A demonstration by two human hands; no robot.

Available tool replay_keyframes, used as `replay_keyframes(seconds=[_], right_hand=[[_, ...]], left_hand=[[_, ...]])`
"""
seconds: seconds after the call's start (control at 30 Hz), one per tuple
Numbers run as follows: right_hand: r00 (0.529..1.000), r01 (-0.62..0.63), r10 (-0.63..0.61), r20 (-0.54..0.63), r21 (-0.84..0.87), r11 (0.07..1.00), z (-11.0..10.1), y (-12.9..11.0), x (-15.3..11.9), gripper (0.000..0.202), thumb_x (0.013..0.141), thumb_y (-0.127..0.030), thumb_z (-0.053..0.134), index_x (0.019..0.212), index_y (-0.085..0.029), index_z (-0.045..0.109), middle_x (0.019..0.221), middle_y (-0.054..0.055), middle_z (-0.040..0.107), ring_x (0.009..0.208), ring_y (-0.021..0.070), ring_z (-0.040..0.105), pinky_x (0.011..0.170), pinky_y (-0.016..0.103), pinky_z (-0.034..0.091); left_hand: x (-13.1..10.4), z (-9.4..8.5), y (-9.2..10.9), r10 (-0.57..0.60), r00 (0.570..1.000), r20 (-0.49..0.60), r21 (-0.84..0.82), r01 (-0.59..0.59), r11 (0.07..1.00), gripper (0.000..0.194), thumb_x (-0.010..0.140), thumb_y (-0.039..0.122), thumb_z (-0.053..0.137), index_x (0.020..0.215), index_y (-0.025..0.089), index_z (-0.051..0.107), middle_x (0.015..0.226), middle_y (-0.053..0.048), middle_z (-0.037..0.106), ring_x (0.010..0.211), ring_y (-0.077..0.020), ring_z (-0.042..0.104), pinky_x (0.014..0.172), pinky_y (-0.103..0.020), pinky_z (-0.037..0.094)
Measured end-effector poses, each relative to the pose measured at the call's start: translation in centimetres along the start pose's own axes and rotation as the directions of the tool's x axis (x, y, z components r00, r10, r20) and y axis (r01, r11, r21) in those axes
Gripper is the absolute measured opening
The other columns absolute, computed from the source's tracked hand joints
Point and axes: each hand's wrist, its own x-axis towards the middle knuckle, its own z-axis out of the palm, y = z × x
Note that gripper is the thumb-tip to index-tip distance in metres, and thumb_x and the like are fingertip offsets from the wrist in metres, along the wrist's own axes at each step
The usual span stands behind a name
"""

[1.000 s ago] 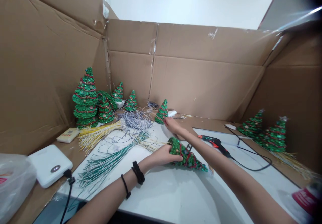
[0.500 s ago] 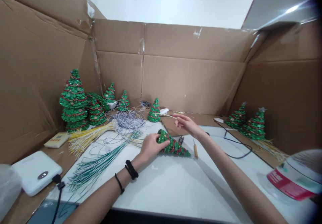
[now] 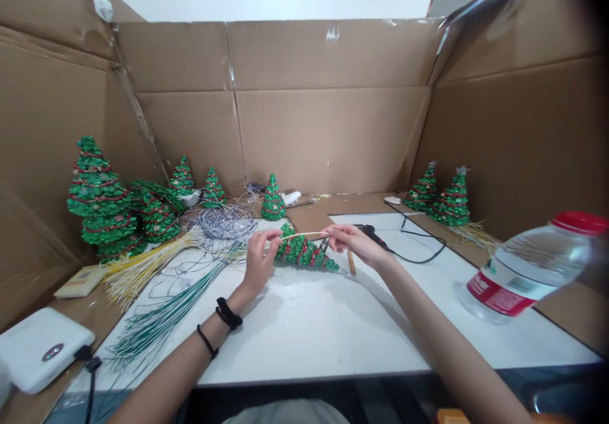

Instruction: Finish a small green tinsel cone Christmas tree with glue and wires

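Observation:
Between both hands stretches a thin pale-yellow wire (image 3: 304, 234), slightly bowed. My left hand (image 3: 261, 259) pinches its left end, and my right hand (image 3: 351, 241) pinches the other end between thumb and fingers. Just behind and below the wire, a small green Christmas tree (image 3: 308, 256) with red garland lies on its side on the white board, its tip toward the right. Neither hand appears to grip the tree. Close to its tip is a tool with a wooden handle (image 3: 351, 263). A dark tool (image 3: 324, 244) behind the tree is partly hidden.
Bundles of yellow wires (image 3: 152, 256) and green wires (image 3: 166, 313) lie left, near tangled silvery wire (image 3: 226, 222). Beaded trees (image 3: 102, 202) stand left, with others behind and right. A black corded tool (image 3: 373, 237), a water bottle (image 3: 523, 275) and a white device (image 3: 45, 348) flank the board.
My left hand has let go of the lying tree and now holds the wire's left end. The right hand has brought the wire lower and nearer. The view has shifted right and down.

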Motion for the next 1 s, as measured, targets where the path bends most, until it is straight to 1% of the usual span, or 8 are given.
replay_keyframes(seconds=[0.13, 0.3, 0.37, 0.43, 0.53, 0.63, 0.77, 1.0], right_hand=[[0.998, -0.039, 0.037, 0.049, 0.033, 0.999, 0.2, 0.5, 0.1, 0.037, 0.078, -0.049, 0.063, 0.089, -0.014, 0.066, 0.056, 0.001, 0.061, 0.050, 0.0084, 0.043, 0.049, 0.023, 0.028], [0.997, -0.058, 0.054, 0.052, 0.072, 0.996, 0.0, 0.8, 0.3, 0.036, 0.078, -0.047, 0.064, 0.090, -0.013, 0.067, 0.063, 0.004, 0.067, 0.050, 0.0083, 0.047, 0.051, 0.022, 0.036], [0.996, -0.067, 0.073, -0.059, 0.100, 0.993, -0.7, 1.1, 0.4, 0.036, 0.077, -0.047, 0.065, 0.091, -0.014, 0.066, 0.072, 0.006, 0.070, 0.055, 0.0099, 0.054, 0.057, 0.023, 0.043], [0.968, -0.045, 0.067, -0.241, 0.093, 0.995, -1.7, 1.6, 0.6, 0.036, 0.077, -0.048, 0.063, 0.091, -0.015, 0.065, 0.077, 0.007, 0.071, 0.059, 0.0110, 0.058, 0.062, 0.025, 0.047], [0.915, -0.023, -0.002, -0.404, -0.058, 0.998, -2.9, 2.4, 1.0, 0.038, 0.079, -0.052, 0.058, 0.087, -0.016, 0.064, 0.070, 0.006, 0.069, 0.053, 0.0104, 0.054, 0.057, 0.024, 0.045], [0.930, -0.044, -0.019, -0.367, -0.162, 0.986, -2.9, 2.9, 1.3, 0.041, 0.076, -0.054, 0.060, 0.077, -0.014, 0.066, 0.058, 0.004, 0.065, 0.049, 0.0106, 0.048, 0.052, 0.024, 0.040], [0.967, -0.046, -0.011, -0.254, -0.216, 0.975, -1.8, 2.7, 1.2, 0.040, 0.071, -0.054, 0.064, 0.076, -0.014, 0.070, 0.057, 0.003, 0.063, 0.053, 0.0118, 0.048, 0.055, 0.025, 0.039], [0.983, -0.003, -0.075, -0.170, -0.417, 0.909, -1.1, 2.0, 0.6, 0.049, 0.079, -0.061, 0.051, 0.062, -0.016, 0.062, 0.062, 0.004, 0.062, 0.058, 0.0131, 0.048, 0.061, 0.027, 0.040]], left_hand=[[0.1, -0.3, 0.0, -0.025, 1.000, 0.011, 0.041, 0.024, 0.999, 0.020, 0.091, 0.031, 0.049, 0.092, 0.022, 0.066, 0.083, -0.003, 0.065, 0.088, -0.0209, 0.055, 0.084, -0.035, 0.040], [0.0, -0.5, 0.0, 0.084, 0.994, 0.069, 0.130, -0.092, 0.987, 0.015, 0.088, 0.031, 0.056, 0.086, 0.023, 0.069, 0.082, -0.002, 0.068, 0.082, -0.0204, 0.053, 0.080, -0.035, 0.040], [0.1, -0.5, -0.1, 0.095, 0.995, 0.022, 0.134, -0.097, 0.986, 0.015, 0.088, 0.029, 0.055, 0.083, 0.023, 0.068, 0.080, -0.002, 0.068, 0.081, -0.0200, 0.053, 0.079, -0.035, 0.040], [0.3, -0.7, -0.4, 0.051, 0.996, -0.073, 0.121, -0.042, 0.992, 0.015, 0.087, 0.028, 0.055, 0.082, 0.022, 0.068, 0.080, -0.002, 0.067, 0.083, -0.0201, 0.053, 0.080, -0.034, 0.040], [0.8, -1.1, -1.0, -0.068, 0.976, -0.205, 0.070, 0.084, 0.994, 0.015, 0.085, 0.030, 0.056, 0.085, 0.021, 0.068, 0.082, -0.003, 0.064, 0.085, -0.0201, 0.054, 0.082, -0.034, 0.041], [1.2, -1.5, -1.4, -0.156, 0.953, -0.259, 0.006, 0.163, 0.987, 0.018, 0.085, 0.033, 0.055, 0.085, 0.019, 0.066, 0.081, -0.003, 0.062, 0.084, -0.0197, 0.055, 0.082, -0.033, 0.041], [1.4, -1.8, -1.6, -0.184, 0.941, -0.284, -0.006, 0.191, 0.982, 0.018, 0.085, 0.034, 0.055, 0.083, 0.019, 0.065, 0.078, -0.003, 0.062, 0.082, -0.0192, 0.054, 0.080, -0.032, 0.040], [1.6, -1.9, -1.9, -0.189, 0.935, -0.300, -0.030, 0.188, 0.982, 0.018, 0.084, 0.035, 0.056, 0.082, 0.019, 0.065, 0.080, -0.003, 0.063, 0.082, -0.0194, 0.055, 0.080, -0.033, 0.041]])
